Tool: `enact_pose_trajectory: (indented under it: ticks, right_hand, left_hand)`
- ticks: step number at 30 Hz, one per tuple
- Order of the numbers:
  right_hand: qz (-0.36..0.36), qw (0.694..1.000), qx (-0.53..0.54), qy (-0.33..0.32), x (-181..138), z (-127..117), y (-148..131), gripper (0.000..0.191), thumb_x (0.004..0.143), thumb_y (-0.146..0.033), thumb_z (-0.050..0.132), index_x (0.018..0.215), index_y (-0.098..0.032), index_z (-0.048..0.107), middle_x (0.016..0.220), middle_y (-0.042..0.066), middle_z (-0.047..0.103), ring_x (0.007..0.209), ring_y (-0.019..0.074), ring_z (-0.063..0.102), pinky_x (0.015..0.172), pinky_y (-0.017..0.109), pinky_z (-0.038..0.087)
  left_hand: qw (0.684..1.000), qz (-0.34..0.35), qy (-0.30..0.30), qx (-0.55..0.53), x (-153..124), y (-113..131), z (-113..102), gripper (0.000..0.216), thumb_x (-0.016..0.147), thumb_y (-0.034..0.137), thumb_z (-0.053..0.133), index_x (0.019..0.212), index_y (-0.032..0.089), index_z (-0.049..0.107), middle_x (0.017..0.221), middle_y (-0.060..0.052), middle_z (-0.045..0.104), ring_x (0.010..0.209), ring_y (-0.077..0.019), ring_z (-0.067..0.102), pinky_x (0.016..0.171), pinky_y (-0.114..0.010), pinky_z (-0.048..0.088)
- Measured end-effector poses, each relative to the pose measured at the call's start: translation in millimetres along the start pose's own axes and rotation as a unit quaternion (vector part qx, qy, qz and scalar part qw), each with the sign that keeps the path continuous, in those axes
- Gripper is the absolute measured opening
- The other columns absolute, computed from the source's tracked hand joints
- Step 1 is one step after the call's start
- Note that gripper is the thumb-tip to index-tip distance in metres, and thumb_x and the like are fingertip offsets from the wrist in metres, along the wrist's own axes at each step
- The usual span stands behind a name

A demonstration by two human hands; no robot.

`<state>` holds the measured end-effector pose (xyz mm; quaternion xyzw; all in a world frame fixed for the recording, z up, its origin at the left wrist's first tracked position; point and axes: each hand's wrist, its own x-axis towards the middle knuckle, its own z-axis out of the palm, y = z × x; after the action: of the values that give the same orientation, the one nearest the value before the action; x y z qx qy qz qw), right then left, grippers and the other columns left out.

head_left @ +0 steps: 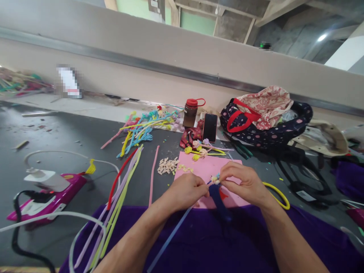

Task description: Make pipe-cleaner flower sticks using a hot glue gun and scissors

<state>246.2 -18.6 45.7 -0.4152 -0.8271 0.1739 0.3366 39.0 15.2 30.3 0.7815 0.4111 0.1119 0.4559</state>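
Observation:
Between my hands, over a pink sheet [210, 161], is a small pipe-cleaner piece [216, 179] with cream and blue fuzzy bits. My left hand [189, 191] pinches its left side, fingers curled. My right hand [241, 181] grips its right side between thumb and fingers. A dark blue strip [218, 201] hangs just below, and I cannot tell whether it is attached. A pale blue strip [170, 239] slants down from under my left hand across the purple cloth [196, 242]. Finished-looking pipe-cleaner flowers [199, 149] lie at the sheet's far edge.
Small beige pieces [167, 165] lie left of the sheet. Long pipe cleaners [125, 189] and a magenta power strip [54, 201] with cables are farther left. At the back stand a bottle [190, 115], a phone [209, 128] and a dotted bag [256, 129]. A yellow loop [280, 195] lies right.

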Motion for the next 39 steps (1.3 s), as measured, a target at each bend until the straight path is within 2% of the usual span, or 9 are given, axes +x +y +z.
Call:
enact_pose_trajectory:
  ticks: [13, 39]
  right_hand:
    - [-0.006, 0.998, -0.045, -0.036, 0.0, 4.6, -5.5, 0.011, 0.078, -0.011, 0.058, 0.079, -0.019, 0.065, 0.081, 0.003, 0.061, 0.078, 0.0158, 0.057, 0.069, 0.029, 0.044]
    - [-0.042, 0.985, -0.165, -0.028, -3.3, 8.4, -3.3, 0.013, 0.076, -0.009, 0.055, 0.077, -0.019, 0.063, 0.078, 0.004, 0.063, 0.075, 0.0174, 0.056, 0.069, 0.030, 0.042]
  left_hand:
    - [1.000, 0.002, -0.009, 0.010, 1.3, -5.1, 3.0, 0.032, 0.073, 0.032, 0.044, 0.070, 0.017, 0.073, 0.062, -0.003, 0.068, 0.058, -0.0153, 0.057, 0.054, -0.023, 0.037]
    - [0.999, 0.001, 0.003, 0.033, -0.2, 2.1, 3.3, 0.032, 0.073, 0.033, 0.044, 0.065, 0.018, 0.072, 0.060, -0.003, 0.068, 0.058, -0.0155, 0.057, 0.052, -0.023, 0.035]
